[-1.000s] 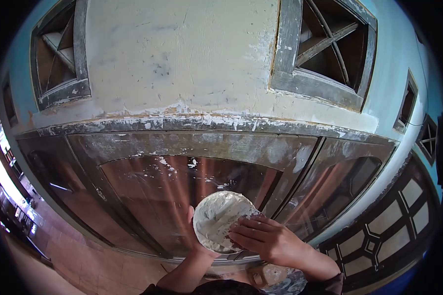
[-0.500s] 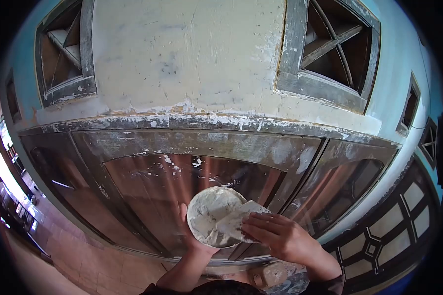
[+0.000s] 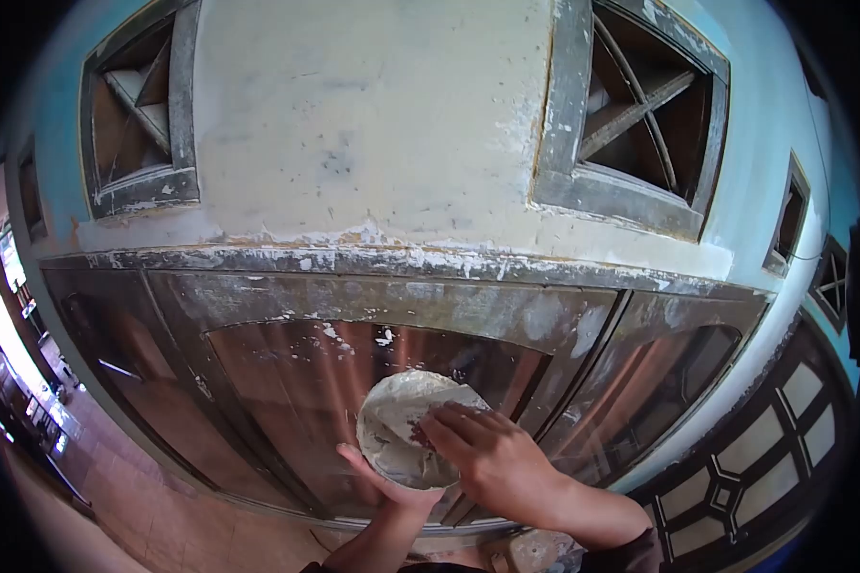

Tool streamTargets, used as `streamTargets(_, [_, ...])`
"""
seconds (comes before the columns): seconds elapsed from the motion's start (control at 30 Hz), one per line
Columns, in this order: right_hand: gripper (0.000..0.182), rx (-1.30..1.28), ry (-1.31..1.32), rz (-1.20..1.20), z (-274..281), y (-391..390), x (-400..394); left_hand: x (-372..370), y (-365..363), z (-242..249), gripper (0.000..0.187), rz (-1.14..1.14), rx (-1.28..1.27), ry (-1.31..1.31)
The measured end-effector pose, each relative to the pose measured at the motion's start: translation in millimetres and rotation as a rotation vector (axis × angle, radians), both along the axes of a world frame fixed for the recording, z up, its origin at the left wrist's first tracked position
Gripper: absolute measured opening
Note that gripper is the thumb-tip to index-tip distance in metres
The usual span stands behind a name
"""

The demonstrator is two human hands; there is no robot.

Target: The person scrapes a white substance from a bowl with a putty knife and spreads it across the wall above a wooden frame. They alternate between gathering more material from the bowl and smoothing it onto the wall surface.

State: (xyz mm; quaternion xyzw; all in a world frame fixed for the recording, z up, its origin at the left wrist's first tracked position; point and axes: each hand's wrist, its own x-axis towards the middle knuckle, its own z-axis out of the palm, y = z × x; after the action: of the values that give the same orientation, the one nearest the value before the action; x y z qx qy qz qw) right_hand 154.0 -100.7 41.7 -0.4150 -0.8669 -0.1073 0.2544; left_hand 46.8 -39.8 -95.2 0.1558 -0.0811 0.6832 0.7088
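Note:
A round bowl (image 3: 377, 425) of whitish putty rests on my left hand (image 3: 392, 482), whose palm and fingers support it from below and from the left. Over the right part of the bowl is my right hand (image 3: 478, 444), fingers closed round a flat putty scraper (image 3: 454, 393) that is smeared white. The scraper lies in the putty, and its lower part is hidden by my fingers. Behind both hands are the glass panes of a dark wooden window frame, with white specks on the glass.
Above the wooden ledge (image 3: 401, 260), spotted with white, rises a cream patched wall (image 3: 373, 124). Lattice vents (image 3: 640, 105) flank it. A dark grille door (image 3: 764, 468) stands at the right. Tiled floor (image 3: 162, 506) shows lower left, and a stained block (image 3: 535, 551) at the bottom.
My right hand has moved left, further over the bowl, carrying the scraper deeper into the putty. The bowl has shifted slightly down and left, and the view has tilted up a little.

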Motion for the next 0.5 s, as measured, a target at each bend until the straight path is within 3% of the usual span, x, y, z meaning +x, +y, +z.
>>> streamTargets(0.2, [0.044,-0.018,-0.112,0.071,-12.3,-5.9,1.3,-18.5,-0.7,5.1,0.113,0.035,-0.143,0.2])
streamTargets(0.5, [0.044,-0.103,-0.09,0.187,-14.6,-5.1,9.7,-19.2,2.0,3.0,0.112,0.011,-0.223,0.195])
